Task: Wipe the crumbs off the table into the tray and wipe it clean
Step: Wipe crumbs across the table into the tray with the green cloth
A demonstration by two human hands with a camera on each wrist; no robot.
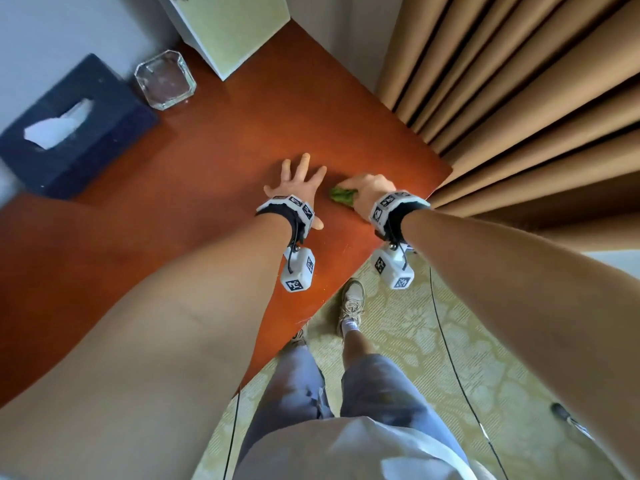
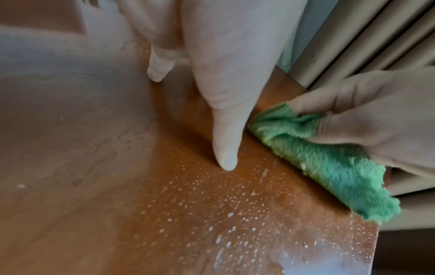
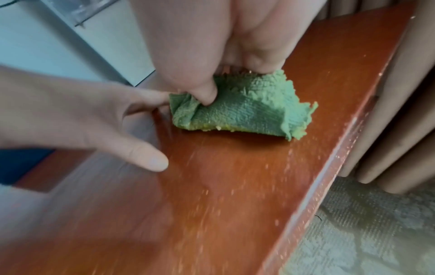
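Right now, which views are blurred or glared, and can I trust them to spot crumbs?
Head view: sharp centrally, wide-angle bend and smear at the edges; crumbs unreadable on the table. Left wrist view: hazy glare on the left, yet crumbs show as pale specks beside the green cloth. Right wrist view: motion streaks smear the specks; cloth and right hand fairly clear.

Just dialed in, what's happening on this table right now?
A person is wiping crumbs off the wooden table. The right hand grips a bunched green cloth near the curtain-side edge, while the left hand rests flat beside it, fingers spread. Crumbs are scattered near the edge. The glass tray sits at the far end.
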